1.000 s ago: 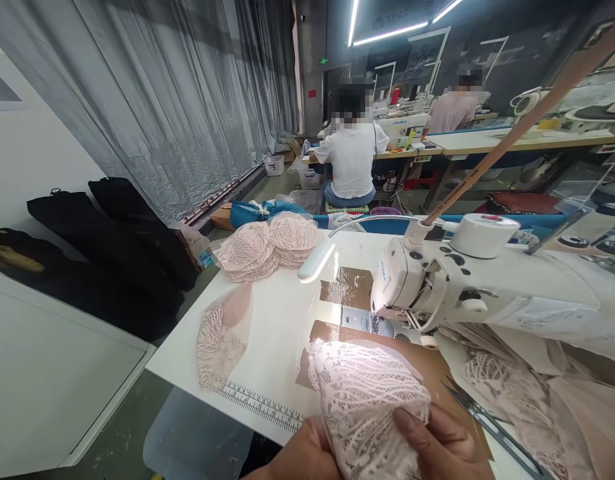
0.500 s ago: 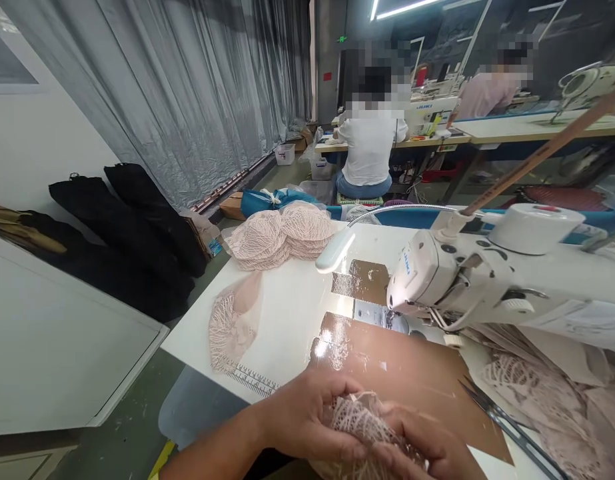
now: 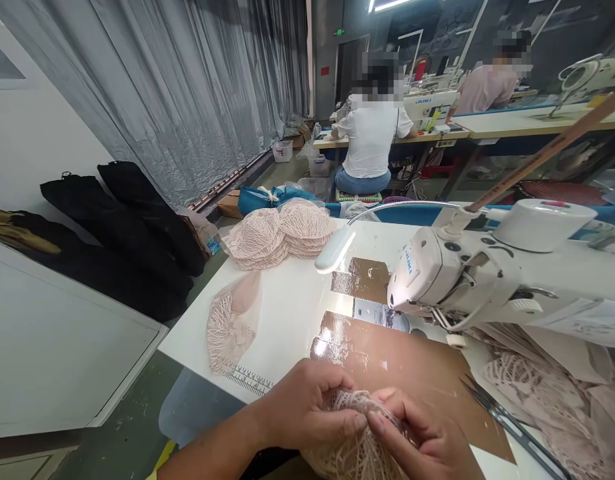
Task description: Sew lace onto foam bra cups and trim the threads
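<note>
A pale pink lace bra cup (image 3: 360,453) is pinched between my two hands at the table's front edge. My left hand (image 3: 312,410) grips its upper left side, thumb on top. From the right, my right hand (image 3: 417,437) pinches the lace edge, its thumb close to the left thumb. The lower part of the cup runs out of view at the bottom. Beneath and beyond the hands lies a brown board (image 3: 397,373) taped to the table. Scissors (image 3: 507,420) rest to the right of my right hand.
A white sewing machine (image 3: 467,273) with a small lamp (image 3: 336,250) stands at the right. Stacked lace cups (image 3: 282,233) sit at the far left of the table, and one lace piece (image 3: 234,327) lies nearer. More lace fabric (image 3: 547,400) is heaped at right. A person (image 3: 370,140) sits ahead.
My fingers have shifted on the lace cup. Both thumbs now meet at its upper edge, and the right fingers have moved up a little. The lace has turned, showing more of its surface.
</note>
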Demonstrator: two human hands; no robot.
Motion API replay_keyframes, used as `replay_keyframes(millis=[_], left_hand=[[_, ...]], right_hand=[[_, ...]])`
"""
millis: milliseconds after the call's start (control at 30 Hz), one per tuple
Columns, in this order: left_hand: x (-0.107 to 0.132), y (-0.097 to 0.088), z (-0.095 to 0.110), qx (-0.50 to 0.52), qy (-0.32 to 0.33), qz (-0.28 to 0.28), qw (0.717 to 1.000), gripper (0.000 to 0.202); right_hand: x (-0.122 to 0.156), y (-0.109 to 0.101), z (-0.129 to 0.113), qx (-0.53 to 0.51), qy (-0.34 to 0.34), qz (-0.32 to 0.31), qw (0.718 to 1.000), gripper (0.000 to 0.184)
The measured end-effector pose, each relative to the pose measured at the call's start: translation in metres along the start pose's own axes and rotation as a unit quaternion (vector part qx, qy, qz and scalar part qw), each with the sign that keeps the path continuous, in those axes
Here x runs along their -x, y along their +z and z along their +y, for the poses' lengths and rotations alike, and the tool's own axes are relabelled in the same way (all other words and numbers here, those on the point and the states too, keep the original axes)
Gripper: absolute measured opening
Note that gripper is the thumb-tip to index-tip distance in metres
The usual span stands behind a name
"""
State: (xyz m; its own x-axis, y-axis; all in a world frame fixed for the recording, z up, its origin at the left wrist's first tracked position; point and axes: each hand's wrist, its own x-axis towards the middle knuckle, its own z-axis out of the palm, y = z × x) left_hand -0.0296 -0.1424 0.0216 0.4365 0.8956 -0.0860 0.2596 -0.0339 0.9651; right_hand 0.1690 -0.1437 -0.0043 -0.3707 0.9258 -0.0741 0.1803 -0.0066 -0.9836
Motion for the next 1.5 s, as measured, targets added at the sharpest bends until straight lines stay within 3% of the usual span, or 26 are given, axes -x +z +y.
replay_keyframes(millis=[333,500,633,767,900,967,1033,1133,1167,1233,1300,1333,1433,1500], left_hand=[[-0.011,0.008,-0.009,0.054,0.015,-0.038,0.998,0.036],[-0.014,0.010,-0.004,0.033,0.022,-0.054,0.998,0.035],[-0.016,0.011,-0.003,0.073,0.028,-0.072,0.994,0.029],[-0.024,0.023,-0.011,0.120,0.042,-0.024,0.992,0.028],[-0.034,0.037,-0.021,0.294,-0.057,0.007,0.954,0.035],[-0.036,0.030,-0.021,0.366,-0.112,0.044,0.923,0.038],[-0.033,0.009,-0.014,0.365,-0.111,0.110,0.918,0.037],[-0.032,-0.032,0.002,0.209,-0.018,0.242,0.947,0.032],[-0.034,-0.042,0.007,0.109,0.011,0.283,0.953,0.032],[-0.047,-0.049,0.012,-0.133,0.061,0.325,0.934,0.030],[-0.069,-0.035,0.009,-0.371,0.105,0.269,0.882,0.027],[-0.082,-0.021,0.005,-0.488,0.120,0.202,0.841,0.024],[-0.113,0.027,-0.010,-0.545,0.132,0.115,0.820,0.015],[-0.120,0.052,-0.015,-0.565,0.131,0.077,0.811,0.010]], right_hand=[[-0.001,-0.017,0.006,-0.018,0.036,0.045,0.998,0.036],[-0.002,-0.022,-0.002,0.033,0.036,0.006,0.999,0.033],[-0.001,-0.023,-0.009,0.038,0.036,0.018,0.998,0.036],[-0.001,-0.022,-0.011,-0.003,0.063,0.018,0.998,0.038],[-0.009,-0.026,-0.009,-0.065,0.104,0.016,0.992,0.041],[-0.012,-0.034,-0.006,-0.074,0.095,0.045,0.992,0.038],[-0.010,-0.047,-0.002,-0.057,0.075,0.098,0.991,0.036],[-0.002,-0.069,0.006,0.003,0.069,0.178,0.982,0.036],[0.000,-0.074,0.007,0.027,0.072,0.195,0.978,0.036],[0.003,-0.082,0.008,0.080,0.077,0.202,0.973,0.035],[-0.002,-0.084,0.006,0.136,0.063,0.180,0.972,0.035],[-0.006,-0.084,0.004,0.164,0.047,0.161,0.972,0.035],[-0.027,-0.082,0.000,0.256,-0.001,0.089,0.963,0.031],[-0.041,-0.080,0.002,0.346,-0.043,0.051,0.936,0.031]])
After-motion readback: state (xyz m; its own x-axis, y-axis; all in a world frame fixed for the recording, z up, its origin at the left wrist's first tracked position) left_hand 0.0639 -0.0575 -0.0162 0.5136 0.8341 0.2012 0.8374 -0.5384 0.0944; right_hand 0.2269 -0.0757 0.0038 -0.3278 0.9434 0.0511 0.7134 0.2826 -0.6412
